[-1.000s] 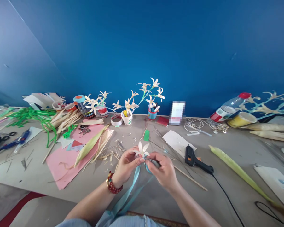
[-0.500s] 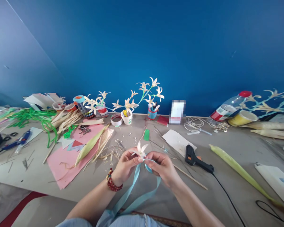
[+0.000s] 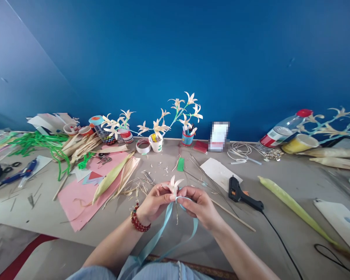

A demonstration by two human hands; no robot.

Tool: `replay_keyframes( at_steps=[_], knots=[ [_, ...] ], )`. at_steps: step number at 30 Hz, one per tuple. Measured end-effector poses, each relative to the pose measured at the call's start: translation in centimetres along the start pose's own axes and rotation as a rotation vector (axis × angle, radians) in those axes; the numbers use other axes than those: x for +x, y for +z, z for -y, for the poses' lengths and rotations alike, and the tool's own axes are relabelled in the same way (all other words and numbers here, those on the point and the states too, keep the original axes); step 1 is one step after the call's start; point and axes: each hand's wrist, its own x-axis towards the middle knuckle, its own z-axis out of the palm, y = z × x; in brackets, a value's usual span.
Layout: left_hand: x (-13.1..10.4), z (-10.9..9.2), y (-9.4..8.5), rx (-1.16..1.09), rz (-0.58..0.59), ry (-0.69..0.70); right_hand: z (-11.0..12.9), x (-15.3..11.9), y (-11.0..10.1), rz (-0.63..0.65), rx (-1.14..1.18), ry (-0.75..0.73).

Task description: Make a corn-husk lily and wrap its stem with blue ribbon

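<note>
A cream-coloured artificial flower [image 3: 174, 186] with pointed petals is pinched at its base by my left hand [image 3: 158, 201], fingers closed. A thin stem hangs below the flower. Right beside it my right hand [image 3: 198, 204] is closed on a light blue ribbon [image 3: 166, 224], which loops at the flower's base and trails down towards my lap. Both hands are close together above the front of the grey table [image 3: 110, 229]. Part of the ribbon is hidden behind my right fingers.
A black glue gun [image 3: 244, 196] with its cable lies to the right, near a green corn husk [image 3: 297, 212]. Pink paper [image 3: 78, 202] and husk strips lie left. Behind stand flowers in a white cup [image 3: 156, 144], a pen cup [image 3: 187, 138] and a bottle [image 3: 285, 130].
The thin stem below the flower has come into view between my hands. The ribbon's right-hand loop has turned narrower. Both hands stay in nearly the same place.
</note>
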Motion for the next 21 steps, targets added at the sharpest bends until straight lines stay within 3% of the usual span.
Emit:
replay_keyframes(
  at_steps=[8,15,21],
  knots=[
    [-0.07,0.08,0.04,-0.023,0.003,0.022,-0.27,0.15,-0.02,-0.024,0.049,-0.072],
    [-0.07,-0.15,0.73,-0.038,-0.029,0.031,-0.16,0.06,0.14,-0.093,-0.077,-0.170],
    [0.02,0.18,0.80,-0.065,-0.094,0.070,0.14,0.23,-0.13,-0.043,-0.118,-0.132]
  ],
)
